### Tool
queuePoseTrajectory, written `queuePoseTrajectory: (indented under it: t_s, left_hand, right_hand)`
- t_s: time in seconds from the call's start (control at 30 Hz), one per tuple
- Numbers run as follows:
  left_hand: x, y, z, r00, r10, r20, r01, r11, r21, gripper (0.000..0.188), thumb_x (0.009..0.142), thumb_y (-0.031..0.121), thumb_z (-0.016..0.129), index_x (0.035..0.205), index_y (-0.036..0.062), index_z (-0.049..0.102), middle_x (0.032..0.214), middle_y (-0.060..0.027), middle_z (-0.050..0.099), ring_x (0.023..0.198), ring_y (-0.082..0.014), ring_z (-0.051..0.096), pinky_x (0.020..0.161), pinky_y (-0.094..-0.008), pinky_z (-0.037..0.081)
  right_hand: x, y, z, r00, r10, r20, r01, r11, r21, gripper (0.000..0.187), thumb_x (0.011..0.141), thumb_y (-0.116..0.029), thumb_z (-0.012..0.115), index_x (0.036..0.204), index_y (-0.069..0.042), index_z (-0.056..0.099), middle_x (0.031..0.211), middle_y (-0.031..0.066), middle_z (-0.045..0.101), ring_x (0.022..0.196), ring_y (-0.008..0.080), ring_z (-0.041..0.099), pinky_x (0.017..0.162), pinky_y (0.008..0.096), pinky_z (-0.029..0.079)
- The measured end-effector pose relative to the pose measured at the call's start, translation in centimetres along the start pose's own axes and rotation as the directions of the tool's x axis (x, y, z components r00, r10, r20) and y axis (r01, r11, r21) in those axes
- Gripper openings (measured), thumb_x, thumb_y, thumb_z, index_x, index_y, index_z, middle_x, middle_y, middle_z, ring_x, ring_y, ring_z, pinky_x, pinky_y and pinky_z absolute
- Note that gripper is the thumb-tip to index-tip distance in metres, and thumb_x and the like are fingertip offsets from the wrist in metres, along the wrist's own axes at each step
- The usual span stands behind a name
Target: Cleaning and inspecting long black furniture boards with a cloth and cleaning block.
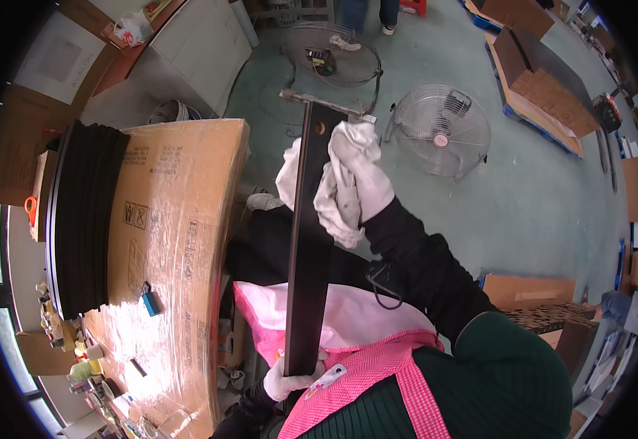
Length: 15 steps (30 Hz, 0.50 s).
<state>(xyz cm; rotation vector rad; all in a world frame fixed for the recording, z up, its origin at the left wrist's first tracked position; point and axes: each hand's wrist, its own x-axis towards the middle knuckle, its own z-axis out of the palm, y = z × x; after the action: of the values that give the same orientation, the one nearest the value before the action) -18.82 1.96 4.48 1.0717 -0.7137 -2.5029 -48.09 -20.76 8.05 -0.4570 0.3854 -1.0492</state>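
Green floor (pixel 509 227) spreads beyond a long dark board (pixel 310 249) — a person's left hand (pixel 286 383) gripping its near end, the right hand (pixel 376 193) holding a white cloth (pixel 338 201) at its far end — with a cardboard-topped desk (pixel 165 256) to the board's left, a fan (pixel 442 139) to its right.

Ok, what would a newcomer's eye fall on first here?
First, the long dark board mid-picture, its near end in the left hand, while the right hand holds a pale cloth near its far end. Then the pink apron below, and the black stack at left.
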Motion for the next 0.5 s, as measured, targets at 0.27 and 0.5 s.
queuePoseTrajectory:
  t_s: [0.27,0.5]
  left_hand:
    - [-0.1,0.0,0.7,0.994,0.030,-0.107,-0.021,0.996,0.084,0.056,0.072,0.005,0.069,0.127,-0.0016,0.057,0.103,-0.0070,0.066,0.094,-0.0200,0.063,0.086,-0.0339,0.051]
    - [-0.5,0.2,1.1,0.995,0.062,-0.075,-0.049,0.987,0.156,0.058,0.072,0.004,0.071,0.128,-0.0004,0.055,0.109,-0.0080,0.065,0.098,-0.0194,0.063,0.089,-0.0335,0.051]
  right_hand:
    - [-3.6,7.3,-1.2,0.928,-0.138,-0.345,0.089,0.984,-0.155,0.019,0.103,-0.028,0.058,0.098,-0.011,0.057,0.071,0.0035,0.064,0.052,0.0168,0.063,0.049,0.0295,0.052]
    - [-0.9,-3.8,-1.0,0.998,0.003,-0.070,-0.008,0.997,-0.072,0.074,0.100,-0.062,0.043,0.061,-0.001,0.058,0.048,0.0151,0.052,0.031,0.0282,0.047,0.031,0.0362,0.040]
